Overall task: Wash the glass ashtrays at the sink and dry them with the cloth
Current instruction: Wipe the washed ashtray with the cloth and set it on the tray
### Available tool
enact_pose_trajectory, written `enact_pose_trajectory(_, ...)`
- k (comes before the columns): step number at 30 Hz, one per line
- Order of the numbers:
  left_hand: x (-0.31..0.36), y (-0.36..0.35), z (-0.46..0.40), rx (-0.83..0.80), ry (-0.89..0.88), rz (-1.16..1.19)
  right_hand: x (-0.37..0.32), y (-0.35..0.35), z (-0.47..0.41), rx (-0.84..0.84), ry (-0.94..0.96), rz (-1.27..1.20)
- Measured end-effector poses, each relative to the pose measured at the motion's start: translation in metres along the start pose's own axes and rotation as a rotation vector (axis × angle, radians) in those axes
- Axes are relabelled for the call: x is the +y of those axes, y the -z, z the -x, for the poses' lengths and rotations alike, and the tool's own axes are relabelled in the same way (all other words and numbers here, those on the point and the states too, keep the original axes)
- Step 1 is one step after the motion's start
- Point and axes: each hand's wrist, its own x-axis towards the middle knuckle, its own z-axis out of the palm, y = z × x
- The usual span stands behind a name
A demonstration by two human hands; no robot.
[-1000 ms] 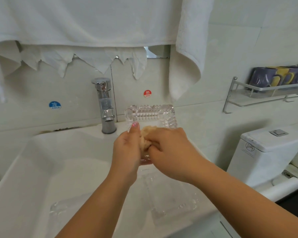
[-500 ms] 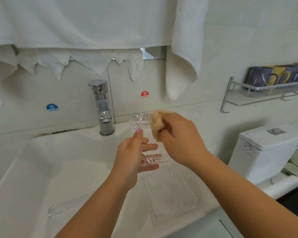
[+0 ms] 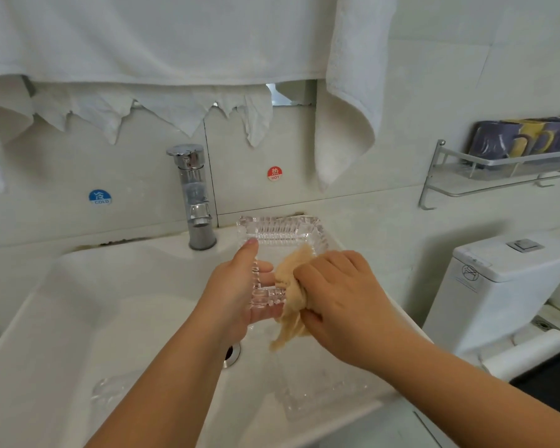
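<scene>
Left hand (image 3: 236, 292): grip closed round the near-left edge of the glass ashtray (image 3: 280, 250), thumb on top, fingers underneath – holding it tilted above the sink (image 3: 78, 318)
Right hand (image 3: 340, 302): grip bunched tight on the tan cloth (image 3: 293, 286), pressing it into the ashtray's right side
Key relation: the ashtray's long axis runs away from the person toward the tap (image 3: 196, 202); the cloth hand sits just right of it, touching – the nearer hand for the next wipe, I'd judge
Still waiting: a second ashtray (image 3: 324, 386) at the basin's right, a third ashtray (image 3: 110, 389) lower left
</scene>
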Motion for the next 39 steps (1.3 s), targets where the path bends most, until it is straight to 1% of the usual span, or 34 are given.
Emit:
enact_pose_trajectory(1, 0.001, 0.001, 0.0, -0.014, -0.004, -0.027, 0.001, -0.001, -0.002, 0.019, 0.028, 0.011)
enact_pose_trajectory(4, 0.004, 0.008, -0.003, -0.06, 0.002, -0.077, 0.004, 0.005, -0.008, -0.009, 0.072, -0.032)
enact_pose_trajectory(6, 0.005, 0.013, -0.005, -0.152, 0.027, -0.081, 0.003, 0.016, -0.011, -0.028, -0.017, -0.169)
enact_pose_trajectory(8, 0.003, 0.015, -0.009, -0.202, 0.083, -0.068, 0.001, 0.025, -0.016, -0.007, -0.22, -0.461)
enact_pose_trajectory(10, -0.002, 0.012, -0.015, -0.167, 0.103, -0.017, 0.005, 0.032, -0.02, 0.025, -0.42, -0.864)
enact_pose_trajectory(12, -0.005, 0.006, -0.014, -0.19, 0.067, 0.069, 0.011, 0.033, -0.022, 0.005, -0.505, -1.226)
enact_pose_trajectory(14, -0.007, 0.0, -0.011, -0.235, 0.006, 0.202, 0.012, 0.031, -0.025, -0.014, -0.519, -1.458)
enact_pose_trajectory(15, -0.008, -0.002, -0.009, -0.22, -0.012, 0.248, 0.011, 0.03, -0.027, -0.017, -0.535, -1.522)
enact_pose_trajectory(16, -0.008, -0.003, -0.007, -0.176, -0.033, 0.265, 0.01, 0.028, -0.028, -0.018, -0.562, -1.54)
enact_pose_trajectory(17, -0.008, -0.003, -0.006, -0.102, -0.059, 0.249, 0.009, 0.027, -0.031, -0.018, -0.584, -1.486)
enact_pose_trajectory(19, -0.008, -0.004, -0.001, 0.037, -0.113, 0.168, 0.007, 0.026, -0.036, 0.011, -0.579, -1.243)
enact_pose_trajectory(20, -0.008, -0.006, 0.0, 0.077, -0.148, 0.122, 0.007, 0.026, -0.038, 0.039, -0.563, -1.132)
enact_pose_trajectory(22, -0.008, -0.008, 0.004, 0.122, -0.222, 0.057, 0.004, 0.027, -0.044, 0.068, -0.568, -0.968)
enact_pose_trajectory(24, -0.008, -0.01, 0.005, 0.145, -0.268, 0.041, 0.006, 0.026, -0.049, 0.07, -0.6, -0.89)
enact_pose_trajectory(26, -0.007, -0.009, 0.006, 0.16, -0.269, 0.03, 0.009, 0.025, -0.055, 0.028, -0.632, -0.925)
enact_pose_trajectory(29, -0.005, -0.007, 0.008, 0.15, -0.229, 0.076, 0.013, 0.021, -0.06, -0.055, -0.698, -1.019)
enact_pose_trajectory(34, -0.001, -0.004, 0.008, 0.187, -0.16, 0.124, 0.009, 0.018, -0.047, -0.046, -0.56, -1.126)
enact_pose_trajectory(35, -0.001, -0.004, 0.009, 0.194, -0.163, 0.118, 0.006, 0.019, -0.044, -0.044, -0.567, -1.116)
enact_pose_trajectory(37, -0.003, -0.005, 0.007, 0.198, -0.237, 0.05, 0.002, 0.02, -0.041, 0.003, -0.614, -1.005)
enact_pose_trajectory(39, -0.005, -0.007, 0.008, 0.2, -0.344, -0.038, 0.001, 0.018, -0.046, 0.088, -0.687, -0.906)
